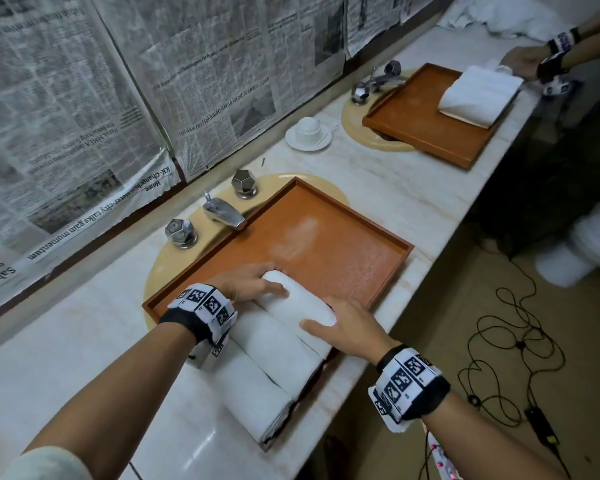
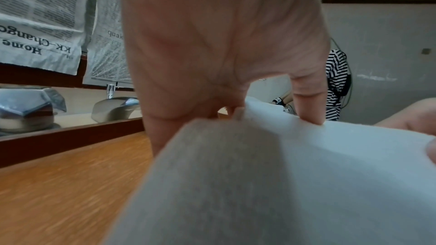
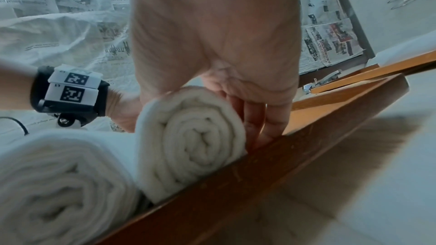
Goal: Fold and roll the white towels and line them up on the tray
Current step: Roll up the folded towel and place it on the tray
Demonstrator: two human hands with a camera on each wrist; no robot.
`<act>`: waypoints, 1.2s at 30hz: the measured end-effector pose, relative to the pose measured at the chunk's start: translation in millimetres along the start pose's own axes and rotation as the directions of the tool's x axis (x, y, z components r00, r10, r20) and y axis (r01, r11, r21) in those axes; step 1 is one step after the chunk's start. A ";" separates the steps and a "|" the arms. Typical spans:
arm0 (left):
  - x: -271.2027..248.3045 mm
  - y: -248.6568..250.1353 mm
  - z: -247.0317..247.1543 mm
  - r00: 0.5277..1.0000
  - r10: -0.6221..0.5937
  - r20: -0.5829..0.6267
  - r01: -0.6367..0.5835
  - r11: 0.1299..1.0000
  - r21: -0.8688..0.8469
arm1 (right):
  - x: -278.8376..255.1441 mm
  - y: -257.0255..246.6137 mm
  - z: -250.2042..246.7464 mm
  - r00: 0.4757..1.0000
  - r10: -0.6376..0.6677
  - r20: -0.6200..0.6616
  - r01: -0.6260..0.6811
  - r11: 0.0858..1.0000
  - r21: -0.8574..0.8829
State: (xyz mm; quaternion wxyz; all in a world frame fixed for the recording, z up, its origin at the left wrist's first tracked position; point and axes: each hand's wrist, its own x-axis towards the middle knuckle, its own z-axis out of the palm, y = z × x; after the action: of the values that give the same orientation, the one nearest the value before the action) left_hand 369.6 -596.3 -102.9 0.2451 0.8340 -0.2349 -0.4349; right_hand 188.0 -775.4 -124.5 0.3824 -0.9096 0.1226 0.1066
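So there's a brown tray (image 1: pixel 378 252) sitting over a sink on the marble counter (image 1: pixel 388 188), and three rolled white towels are lined up side by side in its near end. The one getting worked on, call it the newest roll (image 1: pixel 300 304), is the farthest of the three, with the middle roll (image 1: pixel 274 344) touching it and the nearest roll (image 1: pixel 248 393) right at the tray's near rim.

Both hands are on the newest roll. The left hand (image 1: pixel 246 282) is at its 10 o'clock end, fingers curled over the top and around the end of it. The right hand (image 1: pixel 343 327) is at the 4 o'clock end, palm down with the fingers laid over the roll; from the right wrist view the fingertips (image 3: pixel 261 133) reach down between the roll's spiral end and the tray's side wall. Looks like a loose grip on both sides, not a squeeze.

Faucet (image 1: pixel 224 211) and two chunky chrome knobs sit at about 11 o'clock from the tray. Up at 1 o'clock there's a cup on a saucer (image 1: pixel 308 132), then a second tray (image 1: pixel 426 131) with a folded towel (image 1: pixel 478 95) and another person's hand (image 1: pixel 520 62) touching it. Newspaper (image 1: pixel 66 98) covers the wall behind.
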 end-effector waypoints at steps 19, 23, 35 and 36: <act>-31.0 -5.3 14.4 0.977 -0.031 -0.211 0.058 0.991 0.125 | -0.2 -2.9 -8.1 0.997 0.034 0.064 -0.036 0.999 0.018; -33.5 -0.3 18.1 0.958 -0.046 -0.284 0.106 0.974 0.200 | 6.7 -2.6 -11.6 0.993 0.043 0.111 -0.054 0.995 0.090; -44.1 6.6 37.7 0.911 -0.111 -0.397 0.175 0.976 0.129 | 5.9 -5.5 -16.0 0.991 0.035 0.131 -0.040 0.998 0.037; -46.7 5.1 39.3 0.908 -0.106 -0.405 0.165 0.980 0.114 | 5.4 -4.8 -15.9 0.991 0.032 0.130 -0.036 0.999 0.026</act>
State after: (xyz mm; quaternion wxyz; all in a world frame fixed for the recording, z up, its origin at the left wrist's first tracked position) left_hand 311.8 -580.0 -91.0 0.1953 0.9348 -0.1529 -0.2543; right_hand 196.2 -784.4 -111.9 0.4003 -0.8932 0.1146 0.1700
